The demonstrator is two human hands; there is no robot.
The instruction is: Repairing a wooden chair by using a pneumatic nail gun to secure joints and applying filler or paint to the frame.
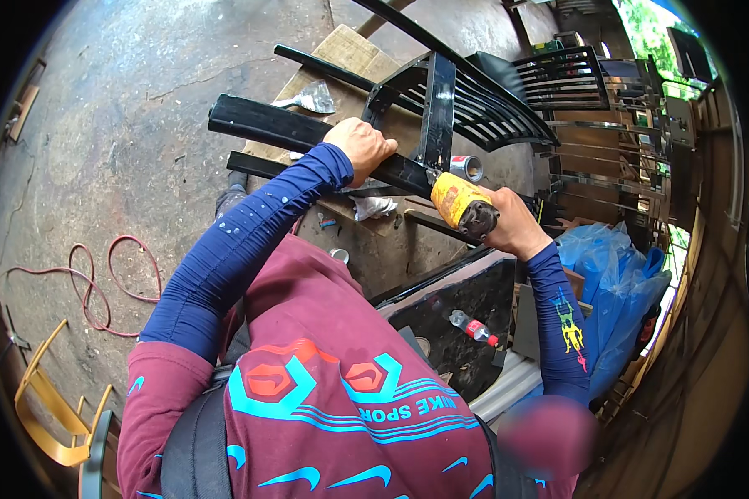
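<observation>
A black slatted-back chair (270, 122) lies tipped over on a wooden board. My left hand (361, 150) is closed around one of its thick black bars, which lies in front of me. In my right hand (516, 224) is a worn yellow power drill (459, 200), its front end against the bar where an upright black piece (438, 108) joins it. The exact contact of the tip is too small to make out. Beyond my left hand, a wide-bladed scraper (314, 97) rests on the board. An open can (468, 168) stands just past the drill.
Black chairs (566, 79) are stacked at the far right. Blue plastic sheeting (599, 266) lies beside my right arm. A bottle with a red cap (474, 328) rests on a dark panel. On the left floor are a coiled red hose (108, 287) and a yellow chair frame (54, 416).
</observation>
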